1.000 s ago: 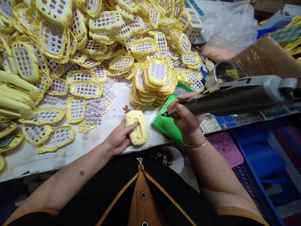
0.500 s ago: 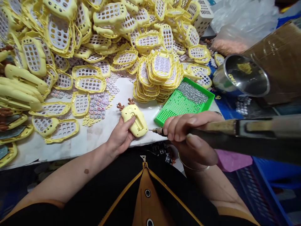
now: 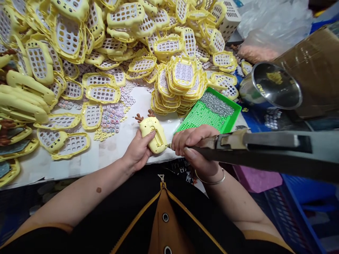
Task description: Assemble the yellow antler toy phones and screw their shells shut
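My left hand (image 3: 139, 150) is closed around a yellow toy phone (image 3: 152, 128) with brown antlers, its thumb lying beside the open battery slot. The toy's back faces up, with small screw holes near its edge. My right hand (image 3: 194, 144) grips an electric screwdriver (image 3: 254, 148), a long dark tool lying almost level. The tool's tip meets the lower right corner of the toy's back; whether a screw sits there is too small to tell. Beyond my right hand lies a green perforated tray (image 3: 201, 116) with a heap of silver screws (image 3: 217, 104).
A stack of yellow shells (image 3: 182, 76) stands behind the toy, before a large pile of similar shells (image 3: 124, 17). Small printed key pieces (image 3: 109, 120) are scattered at left. At right are a metal bowl (image 3: 288, 90), a cardboard box (image 3: 315, 67) and a pink container (image 3: 258, 179).
My right hand has moved left with the electric screwdriver, bringing its tip from just beside the toy phone to its lower right corner. The toy has shifted slightly right.
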The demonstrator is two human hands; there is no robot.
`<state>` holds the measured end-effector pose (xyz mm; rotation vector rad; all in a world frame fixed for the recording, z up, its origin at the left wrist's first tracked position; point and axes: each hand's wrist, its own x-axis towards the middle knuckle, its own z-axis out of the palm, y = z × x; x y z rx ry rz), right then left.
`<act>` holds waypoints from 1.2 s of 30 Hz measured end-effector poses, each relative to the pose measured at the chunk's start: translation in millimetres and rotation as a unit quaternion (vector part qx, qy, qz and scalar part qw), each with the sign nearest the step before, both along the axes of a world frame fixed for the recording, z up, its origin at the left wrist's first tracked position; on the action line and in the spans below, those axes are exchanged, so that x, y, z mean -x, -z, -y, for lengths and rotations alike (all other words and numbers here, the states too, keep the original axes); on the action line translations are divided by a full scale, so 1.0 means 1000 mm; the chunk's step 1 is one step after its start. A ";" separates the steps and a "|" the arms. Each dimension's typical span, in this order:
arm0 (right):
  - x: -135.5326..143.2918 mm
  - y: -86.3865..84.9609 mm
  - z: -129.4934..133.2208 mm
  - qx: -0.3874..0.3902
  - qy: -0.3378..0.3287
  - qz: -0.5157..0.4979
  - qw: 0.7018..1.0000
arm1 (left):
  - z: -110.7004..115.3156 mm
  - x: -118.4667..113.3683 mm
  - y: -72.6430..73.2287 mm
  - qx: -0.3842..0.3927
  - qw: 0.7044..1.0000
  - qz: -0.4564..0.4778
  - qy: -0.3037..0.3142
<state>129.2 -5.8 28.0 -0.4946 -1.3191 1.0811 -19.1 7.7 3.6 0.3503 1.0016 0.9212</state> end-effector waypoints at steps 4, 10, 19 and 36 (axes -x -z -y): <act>0.001 0.001 -0.004 0.007 -0.026 -0.012 1.000 | -0.001 0.001 0.000 -0.001 1.000 -0.011 0.015; 0.000 0.001 0.006 0.006 0.000 -0.016 1.000 | -0.001 -0.002 -0.002 0.003 0.999 -0.036 0.005; -0.042 -0.015 -0.031 -0.054 0.211 0.007 0.976 | -0.002 -0.001 0.001 -0.001 0.999 -0.039 -0.005; -0.054 0.019 -0.064 0.009 0.252 0.045 0.967 | -0.006 -0.001 0.000 0.015 0.999 -0.032 -0.001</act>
